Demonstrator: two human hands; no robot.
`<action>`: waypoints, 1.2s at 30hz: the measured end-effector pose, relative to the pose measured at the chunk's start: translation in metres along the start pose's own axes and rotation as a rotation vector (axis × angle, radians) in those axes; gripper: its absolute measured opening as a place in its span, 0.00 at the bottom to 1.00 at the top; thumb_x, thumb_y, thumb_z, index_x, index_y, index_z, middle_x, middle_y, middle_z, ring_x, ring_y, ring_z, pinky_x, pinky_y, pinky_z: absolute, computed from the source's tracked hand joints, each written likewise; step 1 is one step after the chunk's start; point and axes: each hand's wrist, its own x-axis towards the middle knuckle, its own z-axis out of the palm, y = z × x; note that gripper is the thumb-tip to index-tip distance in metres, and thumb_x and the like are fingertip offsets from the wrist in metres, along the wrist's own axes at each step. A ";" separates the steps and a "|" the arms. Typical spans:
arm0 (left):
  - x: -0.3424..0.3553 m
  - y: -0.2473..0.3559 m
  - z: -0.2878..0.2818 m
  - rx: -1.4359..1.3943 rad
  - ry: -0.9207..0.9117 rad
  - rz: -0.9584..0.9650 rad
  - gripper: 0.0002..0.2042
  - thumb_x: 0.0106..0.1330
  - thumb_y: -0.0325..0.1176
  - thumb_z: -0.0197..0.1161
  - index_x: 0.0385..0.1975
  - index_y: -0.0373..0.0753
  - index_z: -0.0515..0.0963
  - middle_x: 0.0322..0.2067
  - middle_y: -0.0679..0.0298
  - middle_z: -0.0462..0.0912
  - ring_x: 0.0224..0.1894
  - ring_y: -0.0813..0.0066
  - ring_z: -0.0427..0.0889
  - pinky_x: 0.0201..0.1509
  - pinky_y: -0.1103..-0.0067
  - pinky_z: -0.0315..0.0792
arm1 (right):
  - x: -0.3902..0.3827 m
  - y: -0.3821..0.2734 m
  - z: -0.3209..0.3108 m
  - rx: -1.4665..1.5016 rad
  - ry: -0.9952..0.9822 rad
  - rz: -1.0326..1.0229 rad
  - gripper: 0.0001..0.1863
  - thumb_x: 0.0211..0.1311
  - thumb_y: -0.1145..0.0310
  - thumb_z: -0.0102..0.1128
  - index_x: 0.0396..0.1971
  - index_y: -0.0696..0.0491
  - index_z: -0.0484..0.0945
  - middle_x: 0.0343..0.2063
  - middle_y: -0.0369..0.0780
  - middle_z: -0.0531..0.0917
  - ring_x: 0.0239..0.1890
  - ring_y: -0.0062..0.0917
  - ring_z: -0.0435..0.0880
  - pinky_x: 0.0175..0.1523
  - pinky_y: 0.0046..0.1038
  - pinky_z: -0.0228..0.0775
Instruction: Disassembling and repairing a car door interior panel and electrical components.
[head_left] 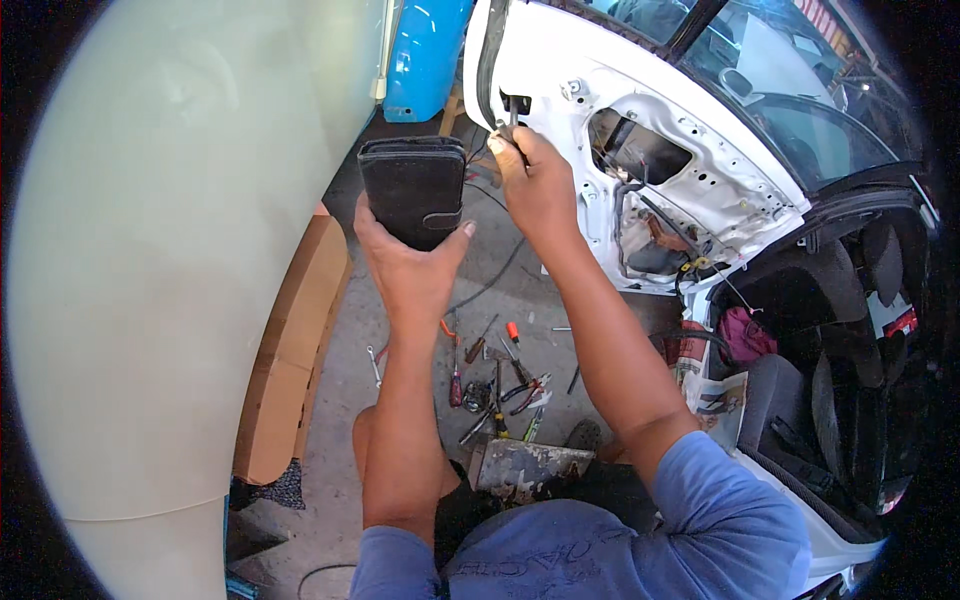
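Black phone case (412, 190), flap strapped shut, is upright in L hand (405, 268), gripped btwn thumb at its R lower edge & fingers on the L side. R hand (537, 188) is just R of it, thumb & forefinger pinching a small dark tool (511, 137), kind unclear, at the near edge of the white car door (715, 152). Door spreads fwd & R of R hand, inner metal exposed, w/ openings & wiring.

Below both hands, on the concrete floor (345, 490): dark-red-handled screwdriver (456, 388), pliers (538, 384), other hand tools; wrench (374, 367) nearer L forearm. Cardboard box (290, 370) & big pale curved panel (190, 250) are L of L hand; blue panel (428, 60) beyond it. Dark car seat (775, 410) & magenta cloth (743, 335) sit R of R forearm.
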 end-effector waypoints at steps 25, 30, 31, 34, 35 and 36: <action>0.002 -0.001 0.000 0.022 0.021 0.000 0.52 0.46 0.29 0.79 0.72 0.33 0.53 0.59 0.46 0.69 0.55 0.56 0.76 0.62 0.67 0.71 | 0.010 -0.021 -0.001 0.069 -0.007 0.221 0.10 0.63 0.71 0.62 0.42 0.56 0.85 0.23 0.39 0.84 0.24 0.25 0.76 0.33 0.28 0.69; 0.003 -0.003 0.001 0.026 0.030 -0.013 0.52 0.46 0.28 0.79 0.72 0.33 0.52 0.59 0.46 0.69 0.54 0.56 0.76 0.61 0.68 0.71 | 0.013 -0.018 0.004 0.323 -0.023 0.365 0.10 0.64 0.70 0.61 0.43 0.55 0.84 0.24 0.39 0.83 0.23 0.25 0.76 0.33 0.29 0.69; 0.003 -0.004 0.002 0.026 0.035 0.002 0.52 0.46 0.28 0.79 0.72 0.33 0.52 0.59 0.46 0.69 0.54 0.57 0.76 0.61 0.68 0.72 | 0.012 -0.019 0.006 0.449 -0.004 0.416 0.10 0.65 0.69 0.60 0.43 0.55 0.84 0.24 0.39 0.83 0.24 0.26 0.76 0.33 0.30 0.69; 0.004 -0.007 0.002 0.024 0.045 0.030 0.52 0.46 0.28 0.79 0.72 0.33 0.52 0.59 0.46 0.70 0.53 0.57 0.77 0.60 0.69 0.72 | 0.011 -0.020 0.008 0.700 0.034 0.518 0.10 0.66 0.68 0.60 0.42 0.55 0.83 0.25 0.39 0.82 0.24 0.26 0.76 0.33 0.31 0.70; 0.005 -0.007 0.002 0.020 0.040 0.025 0.52 0.46 0.28 0.79 0.72 0.33 0.52 0.59 0.46 0.70 0.53 0.57 0.77 0.60 0.69 0.72 | 0.010 -0.020 0.008 0.586 0.024 0.479 0.10 0.66 0.69 0.59 0.42 0.56 0.83 0.26 0.40 0.82 0.25 0.27 0.77 0.34 0.32 0.70; 0.005 -0.007 0.002 0.016 0.035 0.020 0.52 0.47 0.28 0.79 0.71 0.33 0.52 0.58 0.46 0.70 0.53 0.58 0.77 0.59 0.69 0.72 | 0.009 -0.019 0.007 0.472 0.015 0.438 0.10 0.67 0.69 0.58 0.42 0.56 0.82 0.27 0.41 0.82 0.25 0.28 0.77 0.34 0.33 0.71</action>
